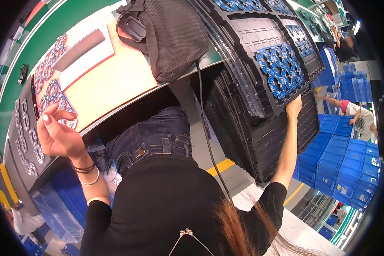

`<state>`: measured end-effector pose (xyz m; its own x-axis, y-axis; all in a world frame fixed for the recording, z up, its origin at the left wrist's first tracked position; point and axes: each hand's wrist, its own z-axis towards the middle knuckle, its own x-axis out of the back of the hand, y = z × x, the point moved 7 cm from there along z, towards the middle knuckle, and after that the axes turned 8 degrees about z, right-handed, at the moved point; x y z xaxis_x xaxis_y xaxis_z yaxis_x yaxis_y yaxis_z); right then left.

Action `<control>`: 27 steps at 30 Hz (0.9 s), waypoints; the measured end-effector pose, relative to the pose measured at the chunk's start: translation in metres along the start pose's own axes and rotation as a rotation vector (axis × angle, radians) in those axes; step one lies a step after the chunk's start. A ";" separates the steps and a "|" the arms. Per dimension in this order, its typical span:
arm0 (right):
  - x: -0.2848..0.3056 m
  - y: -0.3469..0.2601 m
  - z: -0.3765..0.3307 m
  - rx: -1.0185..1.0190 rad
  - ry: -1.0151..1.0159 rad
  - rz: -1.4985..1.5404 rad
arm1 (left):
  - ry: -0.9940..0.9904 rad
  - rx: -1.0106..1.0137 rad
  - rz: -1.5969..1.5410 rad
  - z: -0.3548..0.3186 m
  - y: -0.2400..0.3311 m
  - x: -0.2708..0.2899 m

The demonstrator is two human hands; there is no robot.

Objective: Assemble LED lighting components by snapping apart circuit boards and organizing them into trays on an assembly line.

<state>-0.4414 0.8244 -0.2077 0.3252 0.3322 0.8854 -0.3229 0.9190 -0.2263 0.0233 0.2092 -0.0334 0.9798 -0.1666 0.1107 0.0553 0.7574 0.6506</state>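
My left hand (63, 137) is raised over the near left corner of the bench, its fingers loosely bent and apart, with nothing visible in it. Just beyond it lies a blue panel of ring-shaped circuit boards (54, 94) on the orange-edged pale mat (115, 81). Reaching out to the right, my right hand (293, 106) has its fingers curled at the near rim of a black plastic tray (260, 36). Inside that tray, close to those fingers, a blue circuit board panel (280, 70) lies in a compartment. My right fingertips are partly hidden.
A grey metal plate (83, 49) and a black mesh bag (177, 38) rest on the bench. More ring boards (23, 128) lie on a grey surface at left. Stacked black trays (232, 115) stand below the right tray; a black cable (204, 115) hangs nearby. Blue crates (339, 158) are stacked at right.
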 end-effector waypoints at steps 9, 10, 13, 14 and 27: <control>0.000 0.000 0.032 0.388 -0.096 0.099 | 0.068 0.023 0.094 -0.009 0.002 0.011; -0.001 0.000 0.032 0.294 -0.120 0.113 | 0.069 0.017 0.100 -0.011 0.004 0.011; -0.006 0.011 0.019 0.254 -0.176 0.101 | 0.013 0.016 0.107 -0.009 0.008 0.003; -0.005 0.003 0.015 0.238 -0.188 0.114 | 0.003 0.003 0.109 -0.009 0.012 0.000; -0.035 0.019 -0.013 0.372 0.007 0.226 | -0.057 0.001 0.107 -0.005 0.010 -0.030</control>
<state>-0.4470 0.8327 -0.2486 0.2150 0.5193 0.8271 -0.6847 0.6841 -0.2515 -0.0048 0.2250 -0.0335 0.9676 -0.1200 0.2220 -0.0496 0.7722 0.6335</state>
